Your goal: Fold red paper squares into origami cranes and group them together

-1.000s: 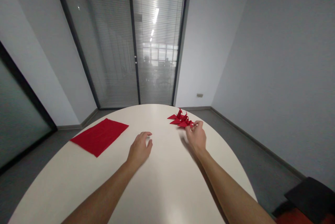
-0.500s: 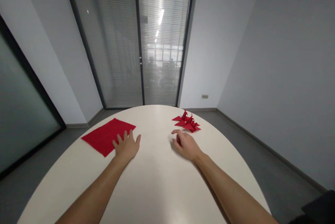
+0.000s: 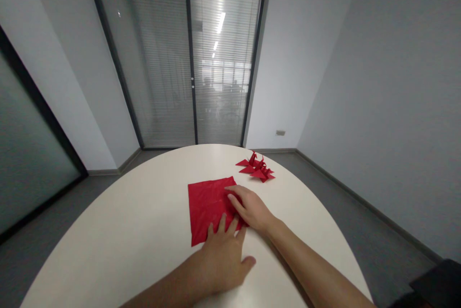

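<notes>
A square sheet of red paper [image 3: 207,202], lightly creased, lies flat on the white round table [image 3: 144,231] in front of me. My left hand [image 3: 225,255] is open, its fingers spread and the fingertips resting on the paper's near edge. At the sheet's right side is my right hand [image 3: 252,207], open, with index finger and thumb stretched over the paper. Its other fingers are mostly hidden, and the two hands cover the sheet's right corner.
Several red origami cranes [image 3: 257,168] stand close together at the table's far right, beyond my right hand. Behind the table is a glass partition with blinds [image 3: 223,106]. A dark object [image 3: 437,281] shows at the lower right edge.
The red paper has moved from the far left to the table's middle and turned. My left hand came right and nearer with it. My right hand's fingers now extend over the sheet.
</notes>
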Tool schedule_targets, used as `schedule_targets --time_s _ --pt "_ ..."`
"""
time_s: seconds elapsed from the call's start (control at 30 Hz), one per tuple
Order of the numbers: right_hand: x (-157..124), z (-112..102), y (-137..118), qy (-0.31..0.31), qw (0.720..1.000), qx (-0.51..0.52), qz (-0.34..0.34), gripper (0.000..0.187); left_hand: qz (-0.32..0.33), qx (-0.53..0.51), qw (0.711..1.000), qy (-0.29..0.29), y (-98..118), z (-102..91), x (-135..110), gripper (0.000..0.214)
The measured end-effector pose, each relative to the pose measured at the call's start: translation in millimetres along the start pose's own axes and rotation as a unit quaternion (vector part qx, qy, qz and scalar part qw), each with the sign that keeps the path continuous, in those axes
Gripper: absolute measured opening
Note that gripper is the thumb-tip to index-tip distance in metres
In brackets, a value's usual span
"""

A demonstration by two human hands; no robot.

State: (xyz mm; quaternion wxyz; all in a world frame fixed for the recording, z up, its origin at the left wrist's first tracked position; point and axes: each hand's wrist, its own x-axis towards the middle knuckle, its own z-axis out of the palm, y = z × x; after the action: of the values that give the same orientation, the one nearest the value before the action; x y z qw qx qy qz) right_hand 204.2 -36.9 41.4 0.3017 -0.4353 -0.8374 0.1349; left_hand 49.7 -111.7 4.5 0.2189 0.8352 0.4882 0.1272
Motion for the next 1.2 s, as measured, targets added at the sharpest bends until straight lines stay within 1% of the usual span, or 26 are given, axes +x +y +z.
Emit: schedule_targets --time_s 0.07,0.1,0.17,0.2,0.23,0.27,0.3,0.33,0.37,0.4,0.43,0.53,0.57,0.67,0.73,0.8,0.87,0.97,1.0,1.07,1.2 --pt "-3 8 2 -0.046 0.999 0.001 -0.028 0.044 0.029 -0.012 0.999 -0.015 -1 -8.6 -2 0.071" --pt "-4 12 5 -0.068 0.997 -0.006 -0.042 0.047 0.054 -0.019 0.998 -0.036 -3 -17.1 0 0.067" --pt "-5 16 11 -0.100 0.993 -0.015 -0.057 0.047 0.098 -0.035 0.992 -0.074 -11 -39.8 6 0.047" --pt "-6 18 13 -0.107 0.992 -0.019 -0.064 0.047 0.101 -0.035 0.990 -0.090 -16 -51.7 11 0.036" --pt "-6 18 15 -0.110 0.991 -0.024 -0.069 0.048 0.088 -0.030 0.991 -0.099 -21 -62.1 16 0.036" --pt "-6 18 16 -0.111 0.991 -0.028 -0.071 0.048 0.058 -0.023 0.995 -0.076 -27 -69.8 21 0.039" --pt "-6 18 16 -0.110 0.991 -0.033 -0.073 0.048 0.012 -0.019 1.000 -0.006 -34 -74.1 26 0.040" --pt "-6 17 16 -0.108 0.991 -0.038 -0.073 0.048 -0.023 -0.002 0.997 0.075 -41 -74.6 30 0.040" --pt "-6 17 15 -0.107 0.991 -0.042 -0.073 0.048 -0.049 0.033 0.989 0.135 -48 -71.8 34 0.044" --pt "-6 17 15 -0.108 0.990 -0.047 -0.072 0.049 -0.066 0.067 0.980 0.173 -56 -66.5 38 0.049" --pt "-6 18 14 -0.110 0.990 -0.051 -0.070 0.049 -0.071 0.092 0.976 0.185 -64 -59.8 40 0.052" --pt "-6 18 13 -0.118 0.990 -0.061 -0.055 0.053 -0.082 0.107 0.976 0.169 -81 -41.3 44 0.055" --pt "-6 18 13 -0.121 0.989 -0.066 -0.048 0.054 -0.084 0.108 0.975 0.174 -84 -37.9 44 0.056" --pt "-5 15 7 -0.133 0.987 -0.089 -0.032 0.056 -0.085 0.114 0.974 0.176 -86 -35.9 44 0.057" --pt "-4 12 -1 -0.138 0.984 -0.106 -0.022 0.055 -0.084 0.120 0.975 0.167 -83 -38.1 42 0.058" --pt "-4 10 -9 -0.126 0.985 -0.116 -0.014 0.053 -0.076 0.130 0.976 0.154 -78 -39.7 40 0.058" --pt "-4 10 -13 -0.118 0.987 -0.107 -0.016 0.056 -0.049 0.152 0.978 0.136 -72 -40.0 36 0.057" --pt "-3 14 -11 -0.143 0.986 -0.082 -0.015 0.061 -0.016 0.190 0.976 0.102 -61 -39.5 31 0.058" --pt "-3 16 -8 -0.162 0.984 -0.076 -0.011 0.063 -0.021 0.199 0.975 0.092 -58 -39.7 30 0.058" --pt "-2 18 -2 -0.177 0.981 -0.080 0.009 0.066 -0.040 0.215 0.973 0.067 -53 -41.0 28 0.059" --pt "1 18 7 -0.171 0.976 -0.116 0.063 0.072 -0.057 0.236 0.968 0.061 -47 -45.5 28 0.058"
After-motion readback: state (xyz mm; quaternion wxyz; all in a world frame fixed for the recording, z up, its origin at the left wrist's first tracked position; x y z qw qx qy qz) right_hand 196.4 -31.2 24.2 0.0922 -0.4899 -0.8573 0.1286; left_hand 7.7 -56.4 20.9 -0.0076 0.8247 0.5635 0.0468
